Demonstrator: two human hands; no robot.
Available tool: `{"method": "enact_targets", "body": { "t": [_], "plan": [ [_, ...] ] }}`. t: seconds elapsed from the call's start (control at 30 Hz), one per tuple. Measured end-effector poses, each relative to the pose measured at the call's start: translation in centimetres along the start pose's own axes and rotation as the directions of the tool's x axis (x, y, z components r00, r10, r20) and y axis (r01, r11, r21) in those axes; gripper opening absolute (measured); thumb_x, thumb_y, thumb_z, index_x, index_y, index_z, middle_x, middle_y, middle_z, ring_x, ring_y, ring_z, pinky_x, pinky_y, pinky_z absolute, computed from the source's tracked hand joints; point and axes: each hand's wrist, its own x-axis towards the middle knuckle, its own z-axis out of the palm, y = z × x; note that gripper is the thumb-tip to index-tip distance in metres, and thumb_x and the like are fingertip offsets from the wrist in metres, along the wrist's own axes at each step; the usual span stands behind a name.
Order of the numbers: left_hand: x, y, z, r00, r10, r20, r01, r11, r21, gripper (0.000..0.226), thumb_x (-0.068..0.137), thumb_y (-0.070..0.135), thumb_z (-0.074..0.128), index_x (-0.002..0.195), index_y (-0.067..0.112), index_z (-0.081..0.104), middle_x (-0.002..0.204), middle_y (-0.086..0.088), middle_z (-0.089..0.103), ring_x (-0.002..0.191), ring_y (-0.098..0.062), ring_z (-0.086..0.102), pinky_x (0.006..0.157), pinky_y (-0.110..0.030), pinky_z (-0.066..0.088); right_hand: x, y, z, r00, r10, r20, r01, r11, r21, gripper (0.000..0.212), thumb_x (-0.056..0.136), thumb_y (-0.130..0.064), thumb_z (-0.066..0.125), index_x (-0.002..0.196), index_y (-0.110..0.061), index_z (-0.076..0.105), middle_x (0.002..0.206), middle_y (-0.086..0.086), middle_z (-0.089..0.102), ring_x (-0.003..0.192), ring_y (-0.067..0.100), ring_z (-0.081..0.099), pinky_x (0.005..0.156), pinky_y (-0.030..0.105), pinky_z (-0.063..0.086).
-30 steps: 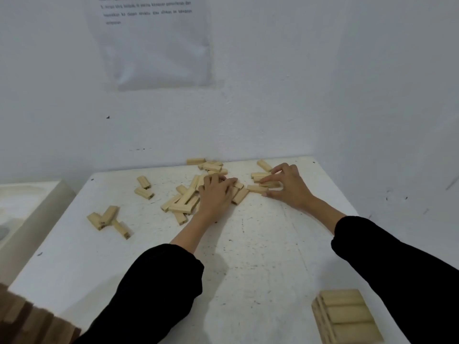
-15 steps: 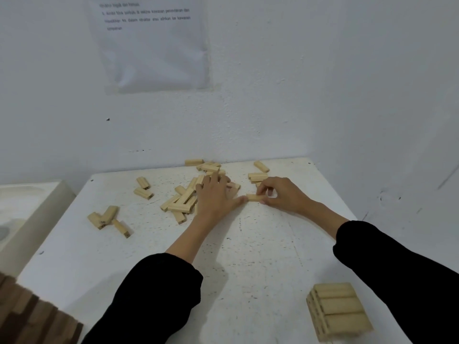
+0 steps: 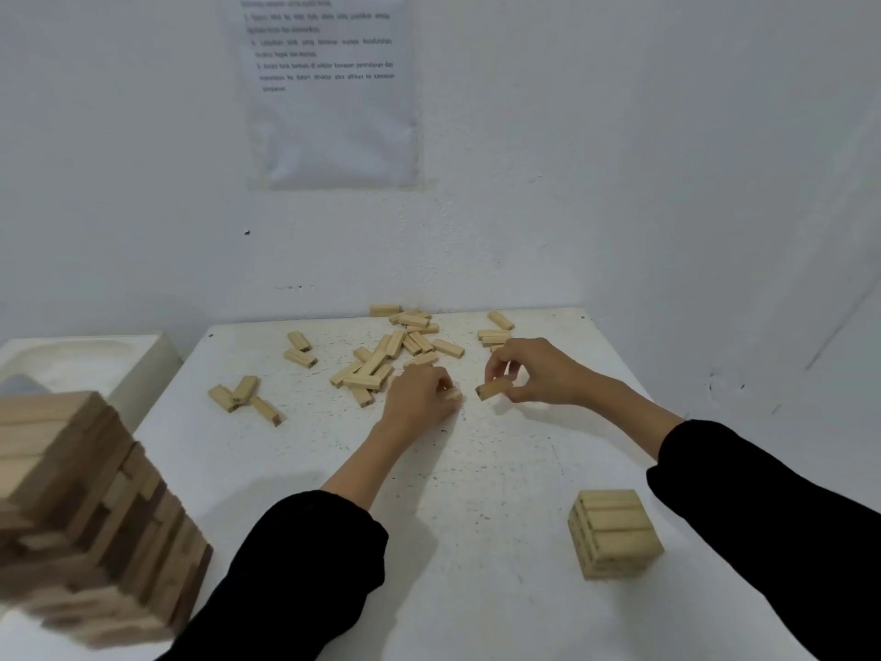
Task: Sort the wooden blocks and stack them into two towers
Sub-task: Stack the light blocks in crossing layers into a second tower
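White table (image 3: 476, 517), left hand (image 3: 419, 395), right hand (image 3: 541, 369), 1 block (image 3: 493, 388) each

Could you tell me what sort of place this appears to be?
Probably a bare indoor room set up for a block-stacking exercise: plain white walls meet in a corner, a printed sheet hangs on one, and a speckled white table carries loose wooden blocks.

Dim, flat light; soft shadows; left tower (image 3: 90, 517) blurred; wide-angle edge warp.

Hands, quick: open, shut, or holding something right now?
Left hand: curled round a small block, mostly hidden.
Right hand: pinches a wooden block.
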Motion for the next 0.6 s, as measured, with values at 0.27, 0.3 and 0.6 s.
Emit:
{"method": "enact_targets", "body": {
  "t": [0.27, 0.3, 0.6],
  "plan": [
    [-6.1, -0.9, -2.4, 0.995, -0.090, 0.036, 0.091, 0.995, -0.034, 0.021, 0.082, 0.026, 0.068, 0.095, 0.010, 0.068, 0.094, -0.003, 0.067, 0.082, -0.014, 0.057, 0.064, -0.022, 0.042, -4.8, -6.6, 1.3, 0.995, -0.044, 0.092, 0.059, 0.984, -0.167, 0.026, 0.077, -0.006, 0.065, 0.096, -0.022, 0.065, 0.097, -0.003, 0.056, 0.086, 0.010, 0.053, 0.074, 0.028, 0.046],
    [-7.0, -1.0, -2.7, 0.995, -0.099, 0.027, 0.100, 0.994, -0.035, 0.020, 0.082, 0.026, 0.068, 0.094, 0.010, 0.068, 0.092, -0.003, 0.067, 0.081, -0.014, 0.057, 0.063, -0.022, 0.042, -5.3, -7.3, 2.0, 0.992, -0.050, 0.115, 0.073, 0.976, -0.206, 0.025, 0.078, -0.006, 0.064, 0.097, -0.023, 0.065, 0.098, -0.003, 0.055, 0.087, 0.010, 0.053, 0.072, 0.026, 0.044],
    [-15.7, -2.3, -4.8, 0.982, -0.185, -0.048, 0.180, 0.980, -0.079, 0.024, 0.081, 0.034, 0.070, 0.088, 0.012, 0.067, 0.082, 0.000, 0.066, 0.072, -0.012, 0.058, 0.063, -0.023, 0.045, -7.8, -11.2, 7.2, 0.956, -0.109, 0.272, 0.197, 0.926, -0.322, 0.025, 0.084, -0.004, 0.057, 0.103, -0.018, 0.065, 0.100, 0.000, 0.050, 0.089, 0.013, 0.046, 0.067, 0.024, 0.035]
  ]
}}
